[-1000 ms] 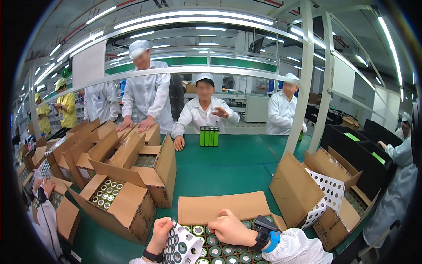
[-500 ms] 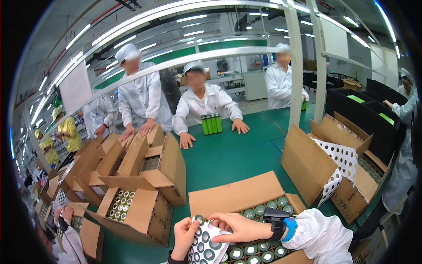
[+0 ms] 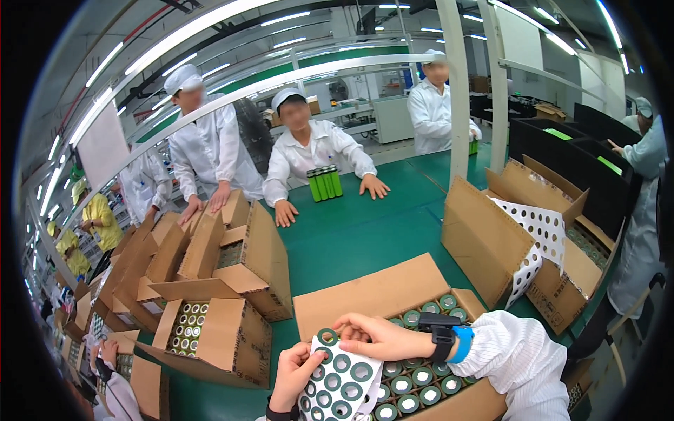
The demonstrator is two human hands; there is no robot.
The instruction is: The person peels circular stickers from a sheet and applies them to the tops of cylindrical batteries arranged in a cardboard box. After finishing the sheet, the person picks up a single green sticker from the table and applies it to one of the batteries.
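"What do your hands have?"

"My left hand is closed in a pinch on one thin, bendy white sheet bearing flat, dark green rings. My right hand is half curled at its top edge, fingertips by one ring; whether they grip it, I can't tell."

"And beneath?"

"Under my right hand, one open carton of brown cardboard, with upright round cells in rows, too many hidden to count."

"Room to move?"

"Beyond my right hand spreads the carton's open flap; past its straight edge, smooth green worktop lies open. Near my left hand, on its left, stands one cell-filled box. Well right of my right hand, a limp holed sheet drapes over cardboard."
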